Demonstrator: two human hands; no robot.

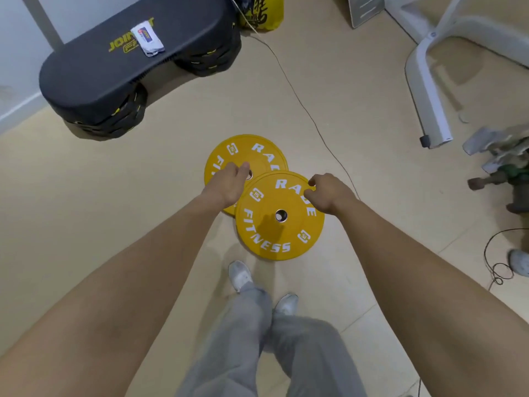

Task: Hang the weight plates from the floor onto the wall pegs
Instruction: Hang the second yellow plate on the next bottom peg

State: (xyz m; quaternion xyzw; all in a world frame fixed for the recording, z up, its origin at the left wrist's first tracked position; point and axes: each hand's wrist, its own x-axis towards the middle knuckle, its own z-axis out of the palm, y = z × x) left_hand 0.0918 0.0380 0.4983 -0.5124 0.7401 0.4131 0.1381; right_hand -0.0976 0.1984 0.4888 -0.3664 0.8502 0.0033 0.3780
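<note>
Two yellow weight plates lie flat on the floor (357, 110), each with white lettering and a metal-lined centre hole. The near plate (279, 222) overlaps the near right edge of the far plate (246, 151), resting partly on top of it. Both sit near the middle of the visible floor, just ahead of the person's two white shoes (240, 275). Two bare hands reach down toward the plates. The left hand (229, 183) is over the far plate beside its centre hole, fingers bent and loosely apart, grip narrow and closed on nothing; whether it touches the plate cannot be told. The right hand (329, 193) is at the far right rim of the near plate, fingers curled at the rim; whether the grip has closed on the plate cannot be told. The floor is smooth, pale beige, with faint tile seams. One black step platform (114, 70) with yellow lettering stands at the far left beside a white wall, with one small white packet (147, 38) on it. One thin cable (300, 104) runs across the floor from the far edge past the plates. One white metal frame (429, 81) occupies the far right, and one yellow bag (262, 12) stands at the far edge.
</note>
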